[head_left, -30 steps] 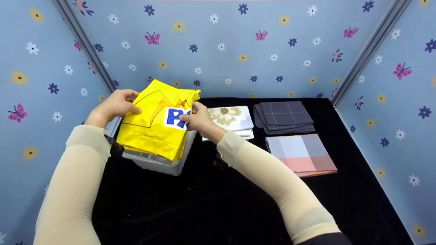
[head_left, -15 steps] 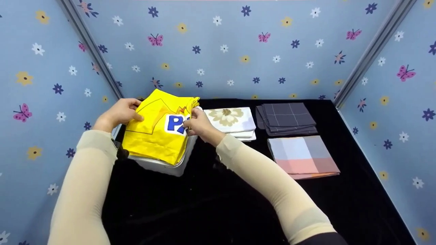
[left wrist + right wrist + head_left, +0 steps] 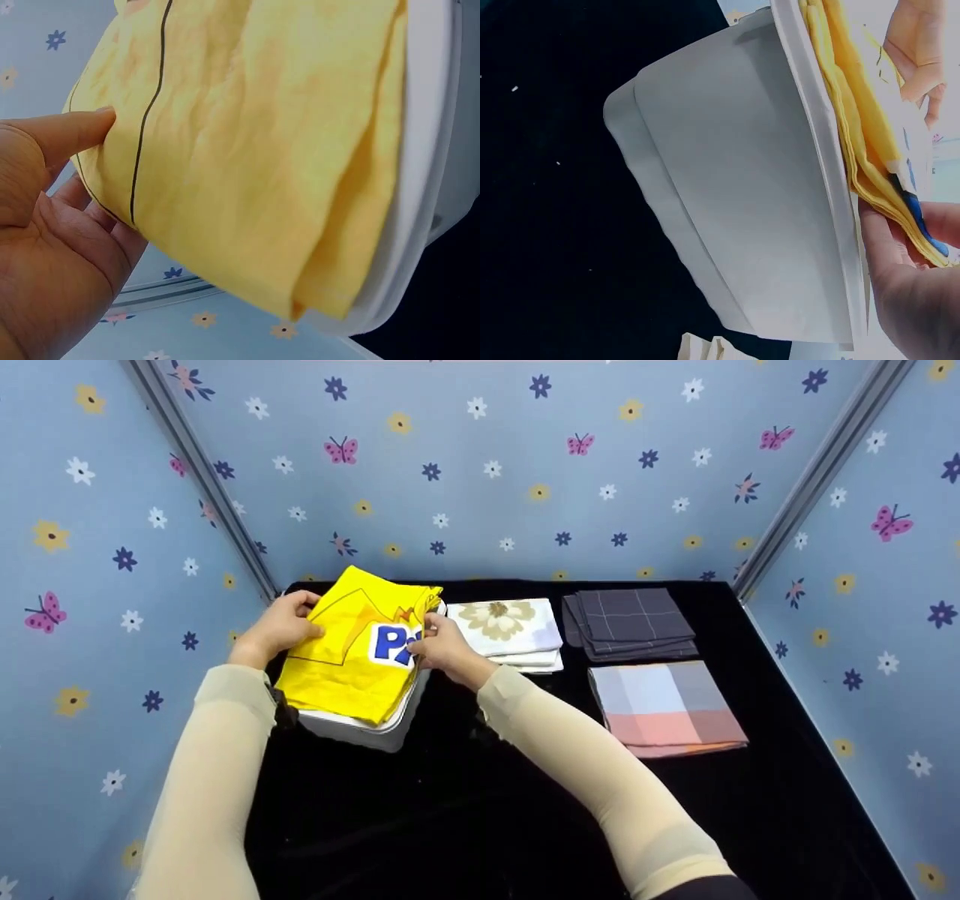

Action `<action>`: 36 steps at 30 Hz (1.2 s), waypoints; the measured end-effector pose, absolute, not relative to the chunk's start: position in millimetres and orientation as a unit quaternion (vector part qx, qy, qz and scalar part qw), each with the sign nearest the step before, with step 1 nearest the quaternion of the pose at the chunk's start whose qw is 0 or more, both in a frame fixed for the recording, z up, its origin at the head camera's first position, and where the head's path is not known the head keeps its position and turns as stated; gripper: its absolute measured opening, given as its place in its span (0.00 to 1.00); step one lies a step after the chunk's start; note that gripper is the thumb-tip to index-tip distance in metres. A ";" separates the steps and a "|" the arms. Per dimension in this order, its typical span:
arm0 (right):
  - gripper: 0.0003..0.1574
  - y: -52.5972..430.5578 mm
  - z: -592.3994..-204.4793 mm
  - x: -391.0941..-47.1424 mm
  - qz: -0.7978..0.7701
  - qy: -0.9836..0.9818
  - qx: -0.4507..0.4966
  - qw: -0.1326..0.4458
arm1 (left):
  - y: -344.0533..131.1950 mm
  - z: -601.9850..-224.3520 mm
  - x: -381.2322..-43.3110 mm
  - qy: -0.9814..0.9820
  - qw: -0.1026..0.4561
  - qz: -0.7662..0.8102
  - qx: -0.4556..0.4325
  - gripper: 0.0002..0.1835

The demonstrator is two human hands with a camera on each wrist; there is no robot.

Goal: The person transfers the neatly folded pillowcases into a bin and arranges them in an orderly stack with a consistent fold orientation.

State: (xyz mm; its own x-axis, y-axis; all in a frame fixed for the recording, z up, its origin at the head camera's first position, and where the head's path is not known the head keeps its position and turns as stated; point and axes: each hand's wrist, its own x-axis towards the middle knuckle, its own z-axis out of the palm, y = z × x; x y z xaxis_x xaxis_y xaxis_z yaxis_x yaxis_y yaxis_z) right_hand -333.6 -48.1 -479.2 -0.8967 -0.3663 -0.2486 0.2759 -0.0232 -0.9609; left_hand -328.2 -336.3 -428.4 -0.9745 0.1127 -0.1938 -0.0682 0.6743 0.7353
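A folded yellow cloth [image 3: 349, 675] with black lines and blue lettering lies over the top of a white plastic bin [image 3: 345, 729], covering most of its opening. On the cloth's left edge, my left hand [image 3: 279, 630] pinches the fabric, thumb on top and fingers beneath, as the left wrist view shows. My right hand [image 3: 451, 651] holds the opposite edge between thumb and fingers. Several layers of the yellow fabric [image 3: 862, 135] show along the bin's rim in the right wrist view, where my right fingers sit right at that rim.
Right of the bin lies a folded white cloth with a flower print [image 3: 510, 630]. Beyond it are a folded dark grey checked cloth [image 3: 637, 615] and a folded plaid cloth [image 3: 667, 701]. Black fabric [image 3: 450, 810] covers the table, and flowered walls [image 3: 510, 472] stand around it.
Both hands have lowered the yellow cloth onto the bin, so less of the bin's opening shows. My left hand has shifted down and right with it; the other cloths stay put.
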 end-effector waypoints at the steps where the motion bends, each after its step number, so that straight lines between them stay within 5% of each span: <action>1: 0.37 -48.1 -480.0 -333.6 -0.716 0.660 -0.033 0.225 | -334.8 -429.5 -327.9 0.908 0.112 0.404 0.012 0.31; 21: 0.35 -52.0 -480.1 -337.5 -0.728 0.639 -0.044 0.245 | -336.6 -446.7 -330.5 0.900 0.086 0.426 -0.006 0.33; 36: 0.42 -48.9 -477.9 -340.2 -0.735 0.621 -0.029 0.272 | -341.9 -453.0 -327.4 0.901 0.101 0.421 -0.020 0.34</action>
